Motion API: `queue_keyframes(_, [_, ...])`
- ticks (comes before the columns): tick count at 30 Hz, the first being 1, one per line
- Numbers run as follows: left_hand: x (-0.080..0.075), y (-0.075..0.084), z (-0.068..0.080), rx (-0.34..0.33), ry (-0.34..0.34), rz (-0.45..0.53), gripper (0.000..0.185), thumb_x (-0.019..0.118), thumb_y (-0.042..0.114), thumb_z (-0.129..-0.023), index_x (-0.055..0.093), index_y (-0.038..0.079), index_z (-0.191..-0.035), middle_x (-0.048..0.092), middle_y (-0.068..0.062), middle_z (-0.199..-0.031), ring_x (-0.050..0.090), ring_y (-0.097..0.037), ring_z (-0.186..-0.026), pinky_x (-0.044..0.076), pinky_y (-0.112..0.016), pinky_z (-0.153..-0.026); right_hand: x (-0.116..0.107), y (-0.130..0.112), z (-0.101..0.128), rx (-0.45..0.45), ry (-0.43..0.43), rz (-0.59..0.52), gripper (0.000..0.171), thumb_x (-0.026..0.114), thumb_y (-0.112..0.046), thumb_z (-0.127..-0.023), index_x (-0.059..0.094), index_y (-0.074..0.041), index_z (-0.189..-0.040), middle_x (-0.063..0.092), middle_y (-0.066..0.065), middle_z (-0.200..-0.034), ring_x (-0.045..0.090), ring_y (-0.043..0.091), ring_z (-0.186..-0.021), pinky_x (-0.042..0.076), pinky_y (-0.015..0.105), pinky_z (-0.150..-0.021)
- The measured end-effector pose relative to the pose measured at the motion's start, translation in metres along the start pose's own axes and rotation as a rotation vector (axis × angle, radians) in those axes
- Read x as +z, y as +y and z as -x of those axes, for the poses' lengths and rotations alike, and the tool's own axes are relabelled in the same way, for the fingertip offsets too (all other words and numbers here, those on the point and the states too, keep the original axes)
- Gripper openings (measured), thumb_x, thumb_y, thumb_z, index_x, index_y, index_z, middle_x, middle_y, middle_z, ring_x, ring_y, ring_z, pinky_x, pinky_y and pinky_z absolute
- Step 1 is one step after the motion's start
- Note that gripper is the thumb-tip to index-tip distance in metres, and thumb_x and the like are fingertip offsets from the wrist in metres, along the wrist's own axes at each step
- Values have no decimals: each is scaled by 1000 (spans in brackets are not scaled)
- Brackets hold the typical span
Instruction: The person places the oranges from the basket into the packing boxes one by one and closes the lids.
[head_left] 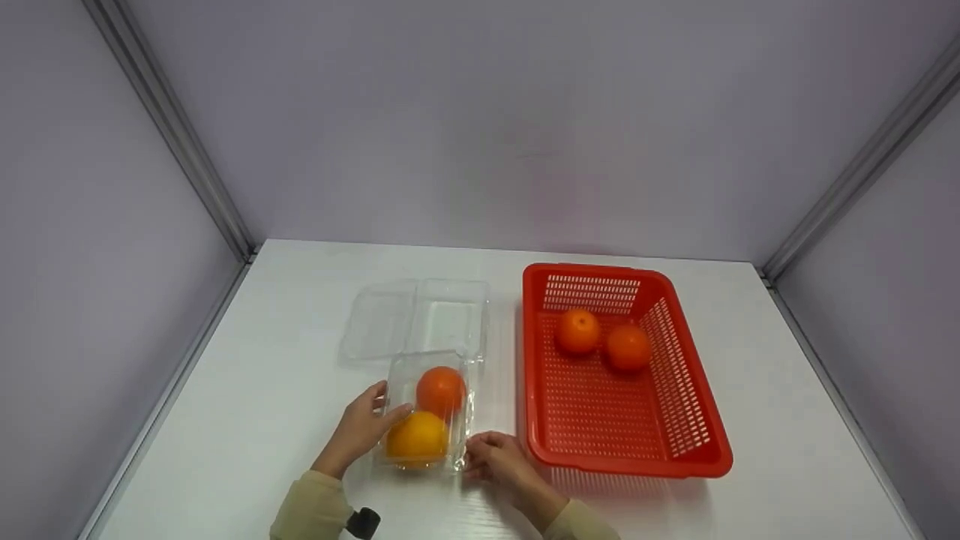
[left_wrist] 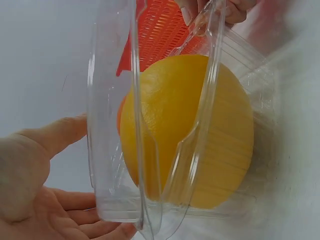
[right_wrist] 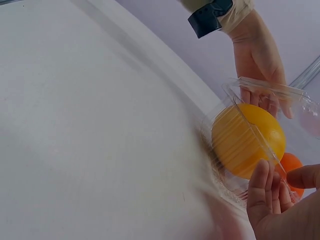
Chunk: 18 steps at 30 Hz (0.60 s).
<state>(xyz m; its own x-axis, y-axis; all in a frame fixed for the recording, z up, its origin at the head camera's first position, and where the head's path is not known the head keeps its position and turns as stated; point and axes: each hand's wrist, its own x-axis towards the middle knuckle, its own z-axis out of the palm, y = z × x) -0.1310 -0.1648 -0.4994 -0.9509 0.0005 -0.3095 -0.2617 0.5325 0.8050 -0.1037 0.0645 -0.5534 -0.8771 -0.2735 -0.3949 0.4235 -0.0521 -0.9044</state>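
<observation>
Holding: both hands are on a clear plastic container [head_left: 427, 409] that sits on the white table [head_left: 247, 420] near its front edge.
Left hand: the left hand [head_left: 360, 429] lies at the container's 9 o'clock side, thumb on the rim and fingers along the wall, grasping it lightly; the left wrist view shows the palm open beside the clear wall [left_wrist: 112, 125].
Right hand: the right hand [head_left: 491, 457] is at the container's 4 o'clock corner, fingertips pinching the rim there.
Contents: a yellow orange [head_left: 417, 437] fills the near end of the container, and a darker orange [head_left: 441, 390] sits just beyond it at 12 o'clock, the two touching.
Second container: another clear plastic container [head_left: 420, 319], open with its lid laid flat, stands at 12 o'clock of the held one.
Basket: a red basket [head_left: 697, 442] stands at 3 o'clock of the containers, just beside them.
Basket contents: two oranges [head_left: 577, 331] [head_left: 628, 346] lie side by side in its far half.
</observation>
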Motion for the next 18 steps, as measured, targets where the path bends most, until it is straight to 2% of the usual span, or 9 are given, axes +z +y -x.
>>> queue_keyframes(8, [4, 0, -1, 7, 24, 10, 69, 64, 33, -91, 36, 1, -145, 44, -23, -148, 49, -40, -130, 46, -53, -106, -2, -1, 0, 6, -34, -35, 20, 50, -13, -96, 59, 4, -102, 59, -5, -74, 60, 6, -66, 58, 23, -67])
queue_keyframes(18, [8, -1, -2, 37, 41, -16, 75, 66, 35, -89, 35, -5, -144, 44, -27, -145, 50, -41, -129, 46, -53, -105, -3, -2, 0, 37, -47, -68, 25, 49, -15, -97, 60, 6, -105, 60, -4, -74, 61, 6, -64, 58, 22, -65])
